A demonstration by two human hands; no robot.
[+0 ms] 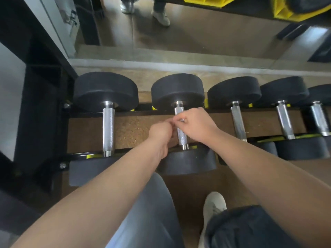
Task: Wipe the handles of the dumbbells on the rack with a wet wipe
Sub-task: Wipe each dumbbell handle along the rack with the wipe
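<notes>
Several black-headed dumbbells with chrome knurled handles lie side by side on the rack (125, 111). Both my hands meet over the handle of the second dumbbell (182, 136) from the left. My left hand (161, 133) sits just left of that handle with its fingers curled. My right hand (195, 122) reaches across the handle's upper part. The fingertips of both hands pinch together at a small pale bit, the wet wipe (172, 121), which is almost wholly hidden by the fingers. The first dumbbell's handle (108, 129) is bare, as is the third dumbbell's handle (238, 122).
A mirror (179, 33) stands behind the rack and reflects the floor and a person's shoes. A black frame (43, 104) borders the rack on the left. My knee (250, 228) and shoe (213, 206) are close below the rack's front rail.
</notes>
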